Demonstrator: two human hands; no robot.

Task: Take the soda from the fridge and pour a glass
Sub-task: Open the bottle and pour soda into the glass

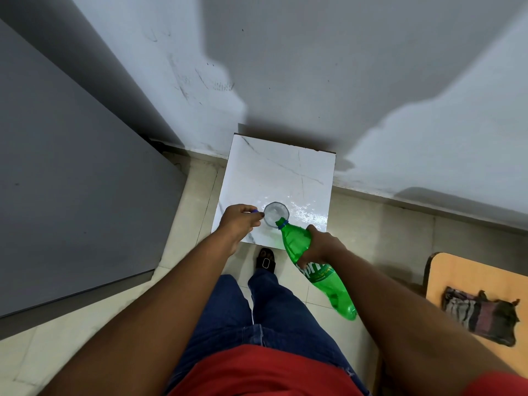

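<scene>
A clear glass (275, 214) stands on the white marble-topped table (274, 172), near its front edge, with pale liquid or foam inside. My right hand (321, 247) grips the green soda bottle (314, 270) around its upper body. The bottle is tilted steeply, its open mouth over the glass rim. My left hand (240, 222) rests on the table just left of the glass, fingers closed around a small blue bottle cap (255, 211).
A grey fridge door (71, 195) fills the left side. The white wall (285, 67) rises behind the table. A tan wooden surface (471, 281) with a dark striped cloth (480, 315) sits at the right. My sandalled foot (266, 261) is on the tiled floor below the table.
</scene>
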